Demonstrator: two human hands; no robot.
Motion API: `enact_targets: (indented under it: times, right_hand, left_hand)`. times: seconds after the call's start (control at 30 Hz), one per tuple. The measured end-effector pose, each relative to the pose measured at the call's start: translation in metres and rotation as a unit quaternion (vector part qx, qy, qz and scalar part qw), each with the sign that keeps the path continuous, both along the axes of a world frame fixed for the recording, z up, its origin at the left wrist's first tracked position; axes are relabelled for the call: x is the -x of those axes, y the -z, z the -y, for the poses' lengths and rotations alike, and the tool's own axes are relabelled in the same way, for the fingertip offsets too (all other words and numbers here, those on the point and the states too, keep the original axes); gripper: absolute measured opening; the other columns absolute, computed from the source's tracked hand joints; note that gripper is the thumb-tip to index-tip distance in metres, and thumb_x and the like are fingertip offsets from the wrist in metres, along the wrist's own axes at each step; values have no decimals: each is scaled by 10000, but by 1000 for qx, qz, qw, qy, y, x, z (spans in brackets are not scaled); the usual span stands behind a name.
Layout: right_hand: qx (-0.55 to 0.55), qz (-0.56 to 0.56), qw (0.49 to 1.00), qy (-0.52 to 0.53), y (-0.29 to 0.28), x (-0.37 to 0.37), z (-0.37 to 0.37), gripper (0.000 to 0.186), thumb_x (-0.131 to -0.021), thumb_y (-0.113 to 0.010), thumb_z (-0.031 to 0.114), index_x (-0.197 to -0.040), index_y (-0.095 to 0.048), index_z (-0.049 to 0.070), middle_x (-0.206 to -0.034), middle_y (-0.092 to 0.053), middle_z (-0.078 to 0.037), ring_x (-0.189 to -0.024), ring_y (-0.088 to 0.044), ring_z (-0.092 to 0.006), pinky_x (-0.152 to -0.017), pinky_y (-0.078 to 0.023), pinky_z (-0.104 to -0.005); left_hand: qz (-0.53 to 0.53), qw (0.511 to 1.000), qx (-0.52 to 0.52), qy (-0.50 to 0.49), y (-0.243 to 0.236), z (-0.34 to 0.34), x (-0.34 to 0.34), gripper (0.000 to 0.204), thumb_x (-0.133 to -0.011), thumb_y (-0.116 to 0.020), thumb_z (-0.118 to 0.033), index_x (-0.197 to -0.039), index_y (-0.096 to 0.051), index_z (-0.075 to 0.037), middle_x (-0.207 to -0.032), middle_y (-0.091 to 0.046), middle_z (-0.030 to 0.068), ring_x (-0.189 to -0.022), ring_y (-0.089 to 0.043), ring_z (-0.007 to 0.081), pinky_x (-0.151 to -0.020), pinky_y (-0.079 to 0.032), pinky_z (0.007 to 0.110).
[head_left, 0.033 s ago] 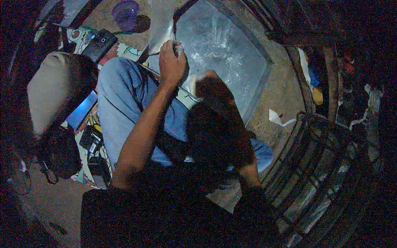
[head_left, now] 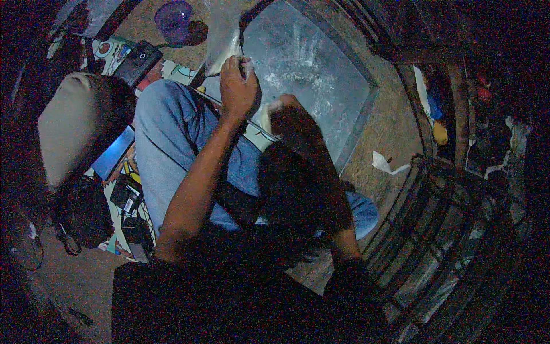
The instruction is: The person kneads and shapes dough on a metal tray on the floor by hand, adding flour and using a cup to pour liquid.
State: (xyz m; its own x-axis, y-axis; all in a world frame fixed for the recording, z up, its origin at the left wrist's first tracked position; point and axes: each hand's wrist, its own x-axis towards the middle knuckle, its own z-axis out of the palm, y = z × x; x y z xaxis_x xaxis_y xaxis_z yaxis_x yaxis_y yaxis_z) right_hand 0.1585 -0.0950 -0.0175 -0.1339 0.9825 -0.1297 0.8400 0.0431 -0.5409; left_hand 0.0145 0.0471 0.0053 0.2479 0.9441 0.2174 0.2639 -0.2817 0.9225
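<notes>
A grey panel with a dark rim (head_left: 335, 69) lies in front of me, smeared with white in its middle. My left hand (head_left: 239, 92) is over its near left edge, fingers curled together around something small and pale that I cannot make out. A shiny, clear plastic-like sheet (head_left: 224, 49) lies just beyond its fingertips. My right hand (head_left: 293, 119), in deep shadow, is at the panel's near edge with its fingers closed. Something whitish shows at its fingertips, too unclear to name. A pale strip (head_left: 264, 117) lies between the two hands, above my lap.
A purple translucent cup (head_left: 173, 22) stands at the far left. On a patterned sheet to my left lie a black device (head_left: 139, 62), a blue-lit phone-like slab (head_left: 113, 153) and a black adapter (head_left: 137, 236). A dark rack (head_left: 435, 229) stands at right, near a white scrap (head_left: 388, 164).
My right hand has shifted very slightly at the panel's near edge. My left hand stays where it was.
</notes>
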Motion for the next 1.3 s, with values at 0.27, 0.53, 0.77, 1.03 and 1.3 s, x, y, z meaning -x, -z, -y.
enact_targets:
  times: [0.27,0.53,0.77,1.03,1.3]
  right_hand:
    - [38,-77,996,35,25,31,-76,225,-757,-581,283,-785,-662,75,-690,-609,-159,-623,-600,-320,-618,-483,-426]
    - [-5,-93,988,121,14,-25,20,121,-749,-593,137,-723,-636,28,-709,-634,-61,-608,-626,-191,-556,-505,-289]
    - [58,14,973,222,-34,-11,93,134,-789,-569,124,-746,-639,18,-694,-637,-71,-601,-623,-185,-553,-500,-292]
    - [73,-21,986,148,-14,12,40,155,-835,-541,109,-773,-642,8,-677,-639,-81,-593,-621,-177,-549,-494,-296]
    - [112,-250,957,92,-3,41,-61,187,-817,-545,196,-804,-644,38,-740,-645,-114,-678,-635,-251,-631,-505,-369]
  left_hand:
    - [-14,998,12,-63,11,-6,6,267,-901,-482,-189,-1033,-507,42,-1005,-532,255,-976,-504,425,-881,-380,472]
    - [5,998,51,-22,-2,0,-1,257,-902,-481,-171,-1036,-499,48,-999,-527,246,-971,-509,415,-872,-383,454]
    - [1,998,41,-44,5,-6,10,215,-903,-482,-155,-1014,-507,27,-970,-533,228,-937,-524,396,-851,-401,445]
    - [-17,997,9,-69,1,-4,11,231,-908,-497,-177,-1020,-512,24,-974,-541,213,-936,-530,382,-861,-397,445]
    - [29,996,74,-41,-2,-8,9,200,-888,-500,-138,-998,-532,26,-954,-559,201,-906,-553,359,-826,-418,417]
